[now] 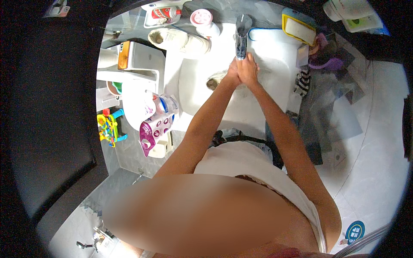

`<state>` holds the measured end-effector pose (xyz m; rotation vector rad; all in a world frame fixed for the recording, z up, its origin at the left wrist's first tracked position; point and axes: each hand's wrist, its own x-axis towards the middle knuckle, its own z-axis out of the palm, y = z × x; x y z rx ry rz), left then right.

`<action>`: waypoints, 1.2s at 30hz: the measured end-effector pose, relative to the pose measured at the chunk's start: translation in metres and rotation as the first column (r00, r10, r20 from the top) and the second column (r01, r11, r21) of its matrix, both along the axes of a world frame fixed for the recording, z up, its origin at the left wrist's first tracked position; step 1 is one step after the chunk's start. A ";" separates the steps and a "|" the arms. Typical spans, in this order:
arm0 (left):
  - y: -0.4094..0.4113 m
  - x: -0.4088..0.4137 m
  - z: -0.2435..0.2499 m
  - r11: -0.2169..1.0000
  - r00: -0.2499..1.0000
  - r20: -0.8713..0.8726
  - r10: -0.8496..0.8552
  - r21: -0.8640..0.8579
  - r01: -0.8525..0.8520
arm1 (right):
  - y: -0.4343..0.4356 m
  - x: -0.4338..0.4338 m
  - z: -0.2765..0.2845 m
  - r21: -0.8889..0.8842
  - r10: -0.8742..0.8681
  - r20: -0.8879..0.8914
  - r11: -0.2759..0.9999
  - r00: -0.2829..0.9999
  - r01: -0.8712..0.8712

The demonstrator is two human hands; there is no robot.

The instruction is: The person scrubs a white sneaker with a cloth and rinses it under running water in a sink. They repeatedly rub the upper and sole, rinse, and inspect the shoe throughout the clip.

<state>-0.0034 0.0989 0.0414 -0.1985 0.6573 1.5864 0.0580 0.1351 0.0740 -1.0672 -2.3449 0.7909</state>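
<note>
My left hand [233, 71] and my right hand [247, 70] are together just below the spout of a chrome faucet [241, 38]. My right hand overlaps my left, so whether anything is between them cannot be seen. Beneath them, in the white washbasin [277, 74], lies a light-coloured shoe [214, 83]. Only its end with the dark opening shows at the left of my wrists; the basin's glare and my hands hide the remainder. A second off-white shoe [180, 40] rests on its side along the basin's back left rim.
Behind the basin stand a pink-topped bottle [206, 24] and a red tube [164, 13] in a dish. A yellow-edged tray [299, 30] sits back right. Leftward are an orange phone [124, 54], a purple-and-white plastic pouch [158, 125] and a colourful toy [109, 127].
</note>
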 end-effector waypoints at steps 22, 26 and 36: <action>-0.036 -0.046 0.073 0.904 0.840 -0.517 -0.161 -0.420 -0.085 | 0.036 -0.185 0.131 0.425 0.399 0.179 0.793 0.899 -0.436; -0.041 -0.053 0.064 0.904 0.870 -0.481 -0.111 -0.413 -0.113 | 0.035 -0.185 0.119 0.392 0.389 0.090 0.833 0.917 -0.392; -0.042 -0.052 0.073 0.896 0.887 -0.453 -0.088 -0.426 -0.129 | 0.032 -0.188 0.149 0.318 0.393 0.229 0.834 0.891 -0.450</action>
